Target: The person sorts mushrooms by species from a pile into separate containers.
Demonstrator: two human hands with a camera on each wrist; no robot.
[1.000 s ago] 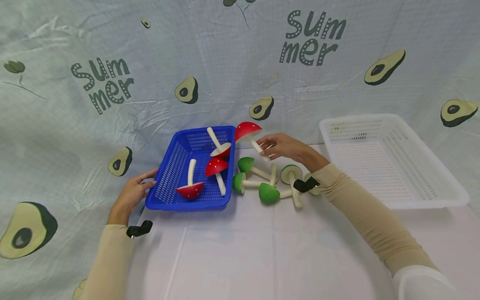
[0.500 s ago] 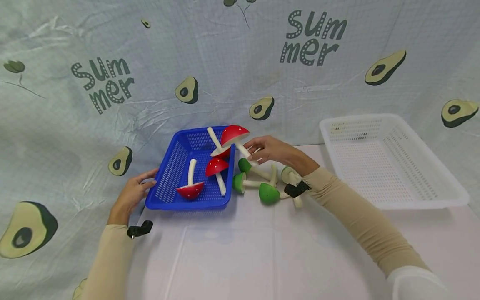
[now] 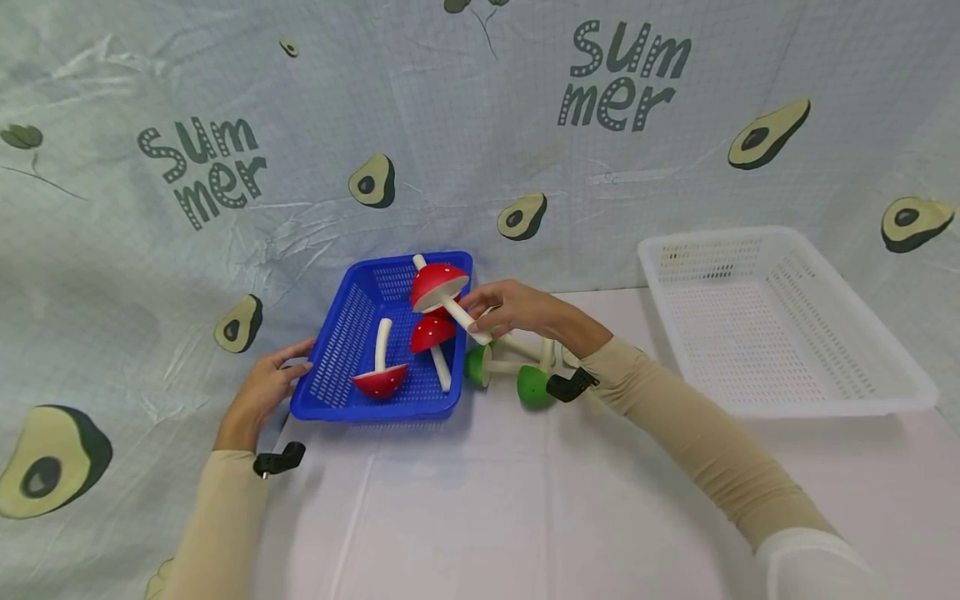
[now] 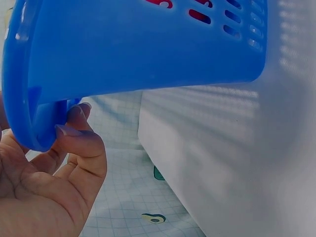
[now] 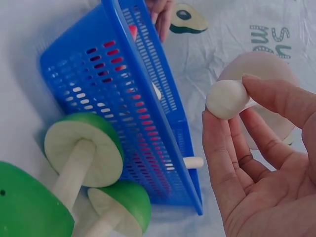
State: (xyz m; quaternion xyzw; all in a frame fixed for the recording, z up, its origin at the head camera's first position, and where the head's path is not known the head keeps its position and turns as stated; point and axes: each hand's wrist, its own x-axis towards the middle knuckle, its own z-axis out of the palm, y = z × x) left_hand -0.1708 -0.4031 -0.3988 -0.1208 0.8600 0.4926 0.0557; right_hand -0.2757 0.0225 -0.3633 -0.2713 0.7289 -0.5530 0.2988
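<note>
My right hand (image 3: 521, 312) pinches the white stem of a red-capped toy mushroom (image 3: 433, 287) between thumb and fingers. Its cap is over the right side of a blue basket (image 3: 375, 412). In the right wrist view the stem end (image 5: 226, 99) faces the camera, with the pale cap underside behind. Inside the basket lie a cap-down red mushroom (image 3: 381, 382), another red mushroom (image 3: 432, 333), and a third, mostly hidden behind the held one. At the basket's left side my left hand (image 3: 262, 387) grips the rim; its curled fingers (image 4: 81, 143) show in the left wrist view.
Several green-capped mushrooms, one with its cap (image 3: 535, 388) toward me, lie right of the basket, partly behind my right hand and sleeve. A white basket (image 3: 840, 408) stands on the right of the white table (image 3: 465, 517). A printed avocado cloth (image 3: 450, 125) hangs behind.
My right hand has carried the red mushroom leftward and slightly down, from beside the blue basket to over its right side. My left hand has stayed on the rim.
</note>
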